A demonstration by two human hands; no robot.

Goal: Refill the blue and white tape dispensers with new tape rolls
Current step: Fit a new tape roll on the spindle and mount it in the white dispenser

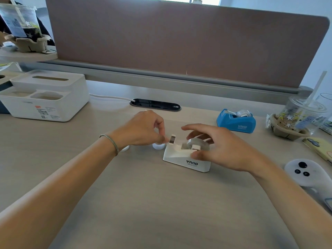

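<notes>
Pinching the tape end at the cutter, our left hand (pixel 143 128) fingers are narrow; our right hand (pixel 219 148) spreads wide around the roll (pixel 195 141) in the white dispenser (pixel 186 159), which lies mid-worktop (pixel 143 203), cutter pointing left. The blue dispenser (pixel 236 121) sits well apart, far right.

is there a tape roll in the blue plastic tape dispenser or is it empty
Loaded. The blue plastic tape dispenser stands upright on the pale wooden desk with a clear tape roll seated in its cradle.
</notes>
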